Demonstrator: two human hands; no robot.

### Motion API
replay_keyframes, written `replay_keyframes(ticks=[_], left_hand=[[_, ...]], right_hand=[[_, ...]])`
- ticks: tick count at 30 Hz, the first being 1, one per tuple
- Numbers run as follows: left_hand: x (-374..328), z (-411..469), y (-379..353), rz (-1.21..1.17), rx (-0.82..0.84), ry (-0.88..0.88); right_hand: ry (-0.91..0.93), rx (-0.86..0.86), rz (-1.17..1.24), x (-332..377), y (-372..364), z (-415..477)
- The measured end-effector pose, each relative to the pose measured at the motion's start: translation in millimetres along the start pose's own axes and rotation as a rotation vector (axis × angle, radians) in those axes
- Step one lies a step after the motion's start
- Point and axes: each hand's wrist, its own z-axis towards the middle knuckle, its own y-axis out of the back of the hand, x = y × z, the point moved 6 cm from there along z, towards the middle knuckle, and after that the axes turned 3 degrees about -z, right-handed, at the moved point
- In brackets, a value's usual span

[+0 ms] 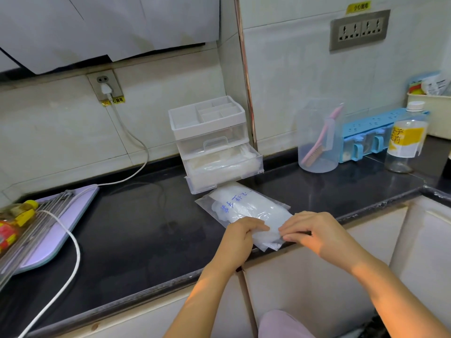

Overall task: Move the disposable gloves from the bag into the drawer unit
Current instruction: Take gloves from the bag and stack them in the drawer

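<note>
Both hands sit at the near end of the bag (207, 202), which lies flat on the black counter (136, 228) right by the front edge. Your left hand (240, 236) has its fingers curled down over the plastic on the left side. Your right hand (314, 231) pinches the same end from the right w/ fingertips close together, so both have hold of the bag and nothing else. Looks like you're working the mouth open, tho the opening itself is hidden under your fingers.

The disposable gloves (256, 215) are a white wad inside, filling most of the bag; none are out yet.

Key relation: the bag's long axis runs from your hands away and slightly left, and its far end stops just in front of the drawer unit (210, 132). So the unit is straight beyond the bag, same line. Its 2 lower drawers (224, 164) stand pulled out w/ something white inside — can't tell what.

The left hand is a bit nearer the unit. I'd guess the right hand pins the bag while the left pulls the wad toward you, then carries it fwd over the bag into a drawer. The thin film may drag along w/ the gloves, so keep it pinned.
</note>
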Motion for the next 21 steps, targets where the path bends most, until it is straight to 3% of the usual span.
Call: replay_keyframes(ticks=[5,14,21], left_hand=[[-4.2,-1.1,1.7,-0.037,-0.006,0.000],[-6.1,-0.8,6.4,-0.132,-0.038,0.095],[-1.3,2.5,9.1,-0.202,0.014,0.205]], right_hand=[[-0.091,-0.111,0.082,6.7,24.0,12.1],[0.055,-0.257,-0.063,48.3,71.9,59.3],[0.071,-0.483,0.158,89.5,127.6,90.6]])
